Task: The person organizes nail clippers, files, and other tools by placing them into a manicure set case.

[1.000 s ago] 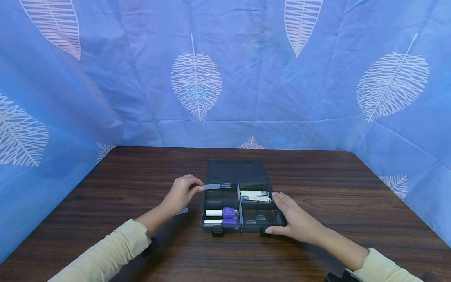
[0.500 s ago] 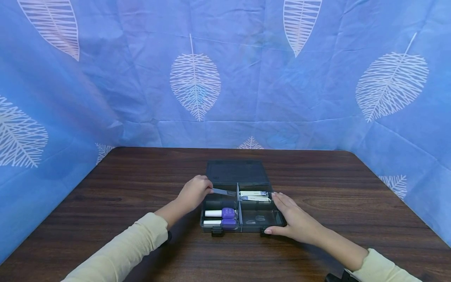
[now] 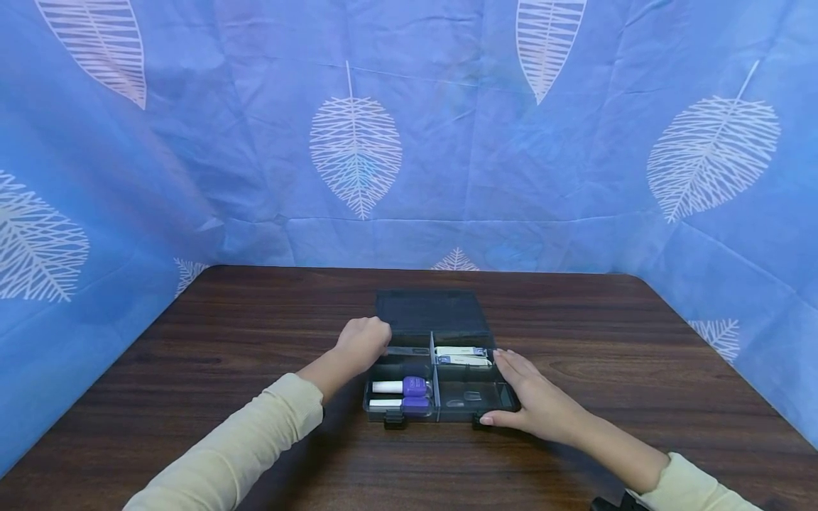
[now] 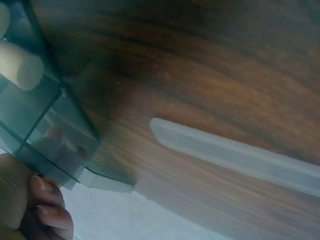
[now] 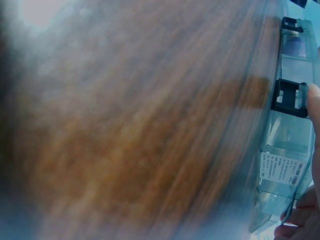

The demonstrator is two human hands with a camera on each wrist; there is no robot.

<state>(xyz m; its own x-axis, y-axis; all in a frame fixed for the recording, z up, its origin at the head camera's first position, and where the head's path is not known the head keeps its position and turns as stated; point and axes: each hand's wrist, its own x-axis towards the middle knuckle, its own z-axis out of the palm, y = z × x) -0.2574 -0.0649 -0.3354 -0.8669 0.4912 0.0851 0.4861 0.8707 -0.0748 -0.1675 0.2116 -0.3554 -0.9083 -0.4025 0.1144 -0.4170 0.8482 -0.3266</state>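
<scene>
A dark see-through compartment box lies open on the wooden table, its lid flat behind it. My left hand pinches a clear nail file that lies low in the back left compartment. Its fingers curl at the box corner. My right hand rests flat along the box's right side, thumb at the front edge. Two purple polish bottles with white caps fill the front left compartment. Nail clippers lie in the back right one.
A second clear strip lies on the table left of the box, hidden under my left forearm in the head view. Black latches stick out from the box front beside my right thumb. Blue leaf-print cloth walls the table.
My left hand carried the clear nail file rightward and down, from above the box's left edge into the back left compartment. The right hand stayed on the box.
</scene>
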